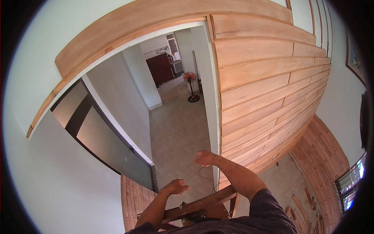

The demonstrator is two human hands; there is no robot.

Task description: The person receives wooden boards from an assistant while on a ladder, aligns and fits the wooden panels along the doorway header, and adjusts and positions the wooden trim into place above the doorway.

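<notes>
My left hand (179, 187) is held out over a wooden beam (202, 205), its fingers partly stretched and apart, with nothing visible in it. Farther forward, my right hand (204, 158) hangs in the air beside the doorway edge (213, 117). Its fingers bend loosely, and no held object shows. Below the right hand a thin dark cord (213, 181) curves down; whether it touches the hand I cannot tell. The beam, part of a wooden stand, crosses in front of my body, with small light bits on it.
Wood planks (253, 82) cover the wall on the right, and a curved wooden trim (156, 19) tops the doorway. A glass-panelled door (105, 134) stands at left. Through the opening is a standing fan (191, 87). Loose wood pieces (300, 206) lie on the floor at lower right.
</notes>
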